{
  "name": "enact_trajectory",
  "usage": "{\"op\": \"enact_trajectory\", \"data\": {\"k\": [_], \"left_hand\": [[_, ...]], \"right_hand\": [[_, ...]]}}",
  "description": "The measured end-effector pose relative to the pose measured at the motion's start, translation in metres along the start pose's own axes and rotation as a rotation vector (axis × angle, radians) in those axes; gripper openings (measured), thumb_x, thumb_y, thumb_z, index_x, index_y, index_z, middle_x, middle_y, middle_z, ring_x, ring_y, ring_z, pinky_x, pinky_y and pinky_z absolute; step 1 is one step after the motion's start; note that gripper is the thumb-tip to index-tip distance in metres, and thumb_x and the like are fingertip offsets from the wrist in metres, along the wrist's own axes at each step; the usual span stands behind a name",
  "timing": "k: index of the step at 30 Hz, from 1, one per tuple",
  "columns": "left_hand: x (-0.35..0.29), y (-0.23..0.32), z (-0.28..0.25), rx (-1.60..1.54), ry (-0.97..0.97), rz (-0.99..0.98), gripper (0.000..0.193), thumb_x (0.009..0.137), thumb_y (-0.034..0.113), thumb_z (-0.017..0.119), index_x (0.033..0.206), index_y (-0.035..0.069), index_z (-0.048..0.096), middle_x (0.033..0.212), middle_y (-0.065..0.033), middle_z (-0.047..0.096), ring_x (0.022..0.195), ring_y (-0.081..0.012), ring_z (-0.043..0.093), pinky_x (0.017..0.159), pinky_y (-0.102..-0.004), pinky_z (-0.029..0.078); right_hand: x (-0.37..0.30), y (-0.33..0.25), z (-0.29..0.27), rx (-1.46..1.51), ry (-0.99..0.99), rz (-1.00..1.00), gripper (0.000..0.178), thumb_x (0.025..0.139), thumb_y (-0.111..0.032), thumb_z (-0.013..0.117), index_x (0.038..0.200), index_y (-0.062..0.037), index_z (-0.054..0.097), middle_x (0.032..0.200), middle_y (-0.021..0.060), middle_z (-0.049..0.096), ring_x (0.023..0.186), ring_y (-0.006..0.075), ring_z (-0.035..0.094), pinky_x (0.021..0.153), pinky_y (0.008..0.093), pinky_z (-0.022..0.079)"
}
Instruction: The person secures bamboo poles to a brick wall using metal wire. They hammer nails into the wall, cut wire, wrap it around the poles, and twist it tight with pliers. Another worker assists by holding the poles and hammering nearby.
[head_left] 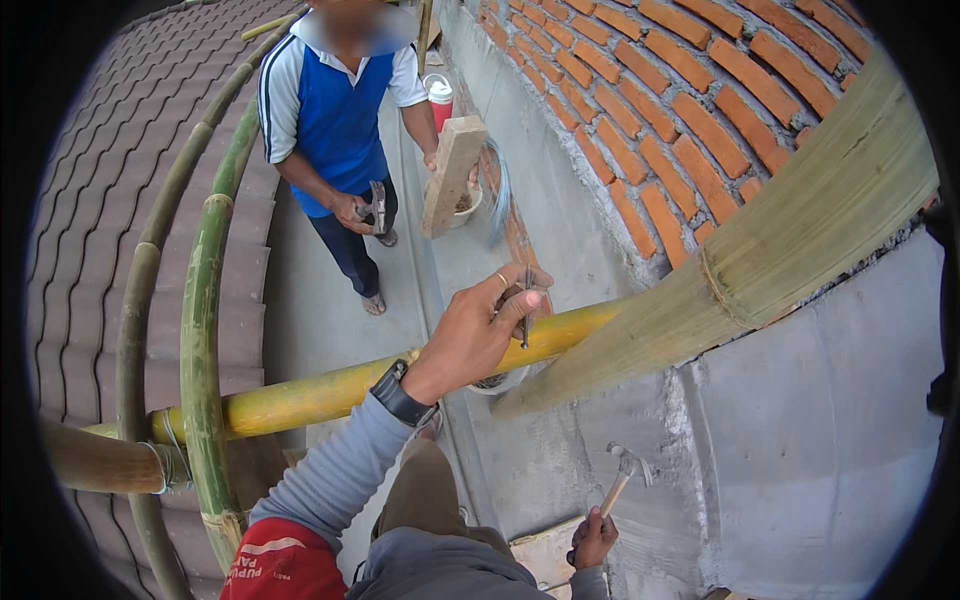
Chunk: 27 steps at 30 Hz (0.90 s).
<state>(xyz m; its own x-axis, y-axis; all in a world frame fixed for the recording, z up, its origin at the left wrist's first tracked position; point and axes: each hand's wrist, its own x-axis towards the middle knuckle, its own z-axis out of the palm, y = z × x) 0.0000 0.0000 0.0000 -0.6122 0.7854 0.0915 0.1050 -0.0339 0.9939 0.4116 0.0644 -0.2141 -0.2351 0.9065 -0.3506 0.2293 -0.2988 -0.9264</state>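
My left hand (470, 330) is raised in front of me, above a yellow bamboo pole (320, 392). Its thumb and fingers pinch a dark nail (527, 325) that points downward. Lower right, my right hand (595, 541) is closed round the wooden handle of a claw hammer (613, 492). The hammer's metal head is up, near the grey wall. A thick pale bamboo pole (720, 270) slants up to the right between my hands and the brickwork.
Facing me, a co-worker in a blue and white shirt (345, 120) holds a wooden board (454, 175) and a hammer (377, 207). A green bamboo pole (203, 320) and roof tiles (90, 220) lie left. A brick wall (680, 110) rises right. Behind the board stands a bucket (465, 208).
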Motion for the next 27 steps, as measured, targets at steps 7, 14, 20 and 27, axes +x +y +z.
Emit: {"op": "enact_trajectory", "data": {"k": [7,14,20,27], "left_hand": [[0.067,-0.035,-0.01,-0.126,-0.093,-0.034,0.033,0.1,0.019,0.064,0.128,0.003,0.06,0.082,-0.0026,0.062,0.074,-0.0071,0.057,0.069,-0.0256,0.049],[0.099,-0.058,-0.017,-0.135,-0.438,-0.148,0.029,0.099,0.01,0.063,0.126,0.001,0.065,0.108,-0.0064,0.07,0.087,-0.0114,0.062,0.084,-0.0271,0.051],[0.109,-0.07,-0.022,-0.404,-0.425,-0.253,0.033,0.101,0.019,0.06,0.129,0.002,0.064,0.117,-0.0123,0.069,0.102,-0.0124,0.063,0.093,-0.0304,0.05],[0.133,-0.096,-0.003,-0.175,-0.443,-0.249,0.027,0.105,0.023,0.055,0.112,-0.001,0.068,0.097,-0.0031,0.071,0.09,-0.0073,0.063,0.081,-0.0244,0.052]], "right_hand": [[0.049,-0.109,0.062,-0.047,0.128,-0.106,0.04,0.103,-0.036,0.058,0.073,-0.0131,0.043,0.053,-0.0036,0.04,0.04,0.0052,0.036,0.035,0.0241,0.028],[0.068,-0.151,0.088,-0.212,0.225,-0.178,0.037,0.103,-0.037,0.058,0.077,-0.0124,0.05,0.056,-0.0045,0.043,0.045,0.0049,0.039,0.039,0.0235,0.031],[0.085,-0.203,0.099,-0.276,0.244,-0.151,0.032,0.102,-0.034,0.059,0.081,-0.0106,0.053,0.058,-0.0045,0.044,0.048,0.0048,0.04,0.042,0.0233,0.031],[0.113,-0.309,0.107,-0.424,-0.088,-0.217,0.026,0.101,-0.03,0.061,0.091,-0.0059,0.059,0.064,-0.0059,0.045,0.054,0.0052,0.039,0.048,0.0247,0.031]]}}
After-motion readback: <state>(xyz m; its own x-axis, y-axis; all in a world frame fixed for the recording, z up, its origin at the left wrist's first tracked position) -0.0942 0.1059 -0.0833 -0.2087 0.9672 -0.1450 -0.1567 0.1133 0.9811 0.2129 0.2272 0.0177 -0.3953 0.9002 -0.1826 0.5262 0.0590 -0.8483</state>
